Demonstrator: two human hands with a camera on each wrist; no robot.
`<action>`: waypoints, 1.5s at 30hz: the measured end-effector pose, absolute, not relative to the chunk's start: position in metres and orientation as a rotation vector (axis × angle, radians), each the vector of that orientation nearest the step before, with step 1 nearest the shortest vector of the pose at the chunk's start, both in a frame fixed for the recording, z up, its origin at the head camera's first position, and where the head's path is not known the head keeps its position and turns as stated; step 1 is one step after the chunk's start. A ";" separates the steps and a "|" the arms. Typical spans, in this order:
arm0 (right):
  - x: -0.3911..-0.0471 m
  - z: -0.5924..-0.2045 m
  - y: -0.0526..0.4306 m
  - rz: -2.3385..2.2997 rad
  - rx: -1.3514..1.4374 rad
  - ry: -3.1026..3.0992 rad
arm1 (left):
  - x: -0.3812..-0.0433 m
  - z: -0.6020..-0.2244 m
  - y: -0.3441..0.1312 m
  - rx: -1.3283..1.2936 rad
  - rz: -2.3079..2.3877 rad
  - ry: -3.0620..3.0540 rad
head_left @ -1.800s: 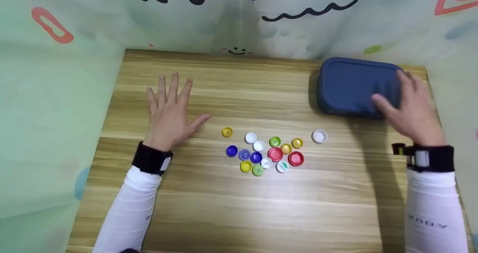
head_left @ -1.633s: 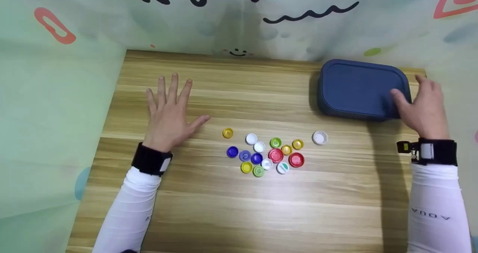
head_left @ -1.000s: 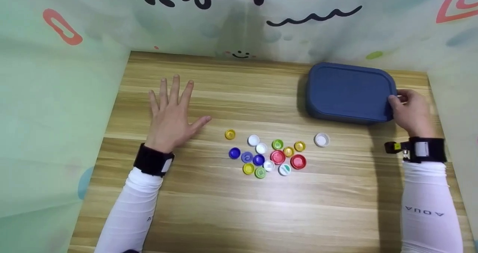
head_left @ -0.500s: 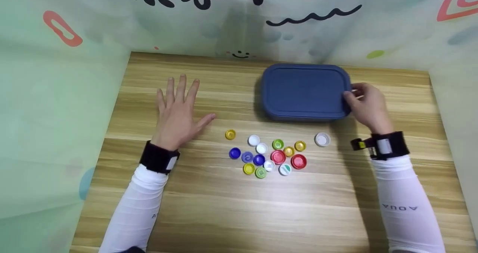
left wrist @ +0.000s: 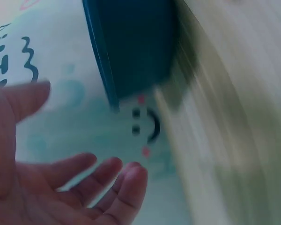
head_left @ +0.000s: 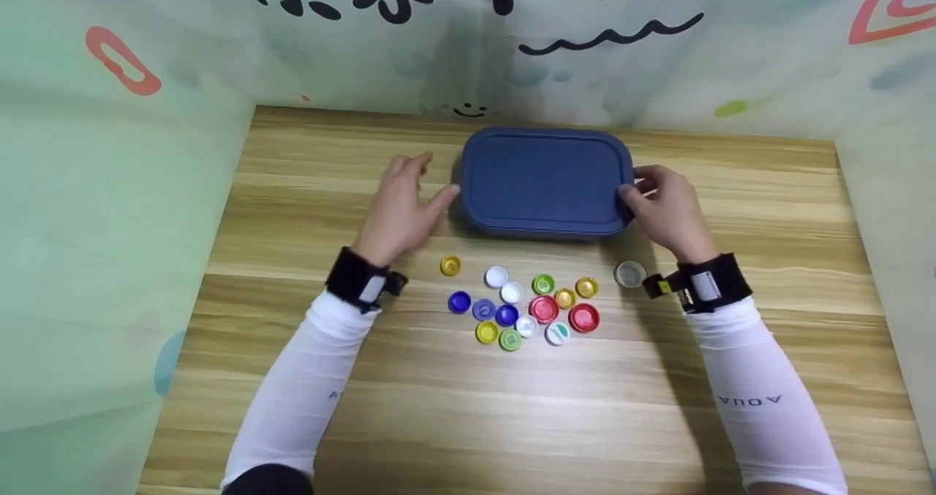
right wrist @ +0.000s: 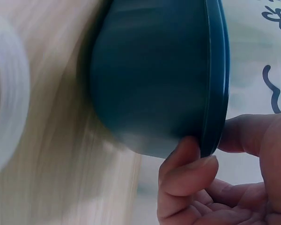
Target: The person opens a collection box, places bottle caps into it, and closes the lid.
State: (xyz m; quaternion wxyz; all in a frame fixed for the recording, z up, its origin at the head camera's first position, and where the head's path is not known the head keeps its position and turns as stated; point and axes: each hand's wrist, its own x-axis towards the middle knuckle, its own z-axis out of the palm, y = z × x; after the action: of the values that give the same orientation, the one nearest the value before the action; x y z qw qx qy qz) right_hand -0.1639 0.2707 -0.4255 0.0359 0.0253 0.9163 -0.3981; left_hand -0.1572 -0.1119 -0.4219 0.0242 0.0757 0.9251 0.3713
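Note:
A dark blue lidded box point(head_left: 547, 180) stands near the back middle of the wooden table. With thumb on the lid and curled fingers under its rim, my right hand point(head_left: 669, 210) pinches the box's right end; the right wrist view shows this grip on the lid edge point(right wrist: 216, 79). Close to the box's left end is my left hand point(head_left: 401, 213), its thumb spread apart from loosely bent fingers. In the left wrist view that hand point(left wrist: 61, 187) holds nothing, and a gap shows between it and the box point(left wrist: 136, 47).
Several bottle caps lie in front of the box, among them a red cap point(head_left: 543, 309), a dark blue cap point(head_left: 459, 302) and a yellow cap point(head_left: 450, 265). A larger white cap point(head_left: 630, 274) sits by the right wrist. A printed cloth point(head_left: 351, 56) hangs behind the table point(head_left: 512, 422).
My right hand took hold of the box's right end, and the box slid left from the back right to the middle. My left hand rose from the table and moved right toward the box.

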 end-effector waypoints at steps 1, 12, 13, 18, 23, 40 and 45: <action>-0.164 -0.426 0.269 -1.229 0.078 2.809 | -0.160 -0.423 -0.108 0.209 1.196 2.823; -0.162 -0.430 0.262 -1.272 0.087 2.783 | -0.176 -0.442 -0.089 -0.014 1.604 2.420; -0.162 -0.430 0.262 -1.273 0.088 2.780 | -0.176 -0.443 -0.089 -0.021 1.632 2.393; -0.164 -0.429 0.264 -1.230 0.113 2.788 | -0.176 -0.444 -0.086 -0.042 1.736 2.318; -0.164 -0.427 0.263 -1.191 0.108 2.816 | -0.178 -0.444 -0.084 -0.058 1.756 2.305; -0.163 -0.424 0.258 -1.142 0.067 2.954 | -0.177 -0.444 -0.084 -0.038 1.746 2.327; -0.162 -0.425 0.258 -1.143 0.054 2.986 | -0.177 -0.444 -0.083 -0.046 1.737 2.326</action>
State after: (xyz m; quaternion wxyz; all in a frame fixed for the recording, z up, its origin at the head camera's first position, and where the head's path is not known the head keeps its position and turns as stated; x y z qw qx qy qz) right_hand -0.1624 0.2583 -0.4249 -0.0280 0.0168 0.9334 -0.3573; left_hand -0.1766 -0.0831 -0.4442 0.1191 -0.0156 0.7955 0.5939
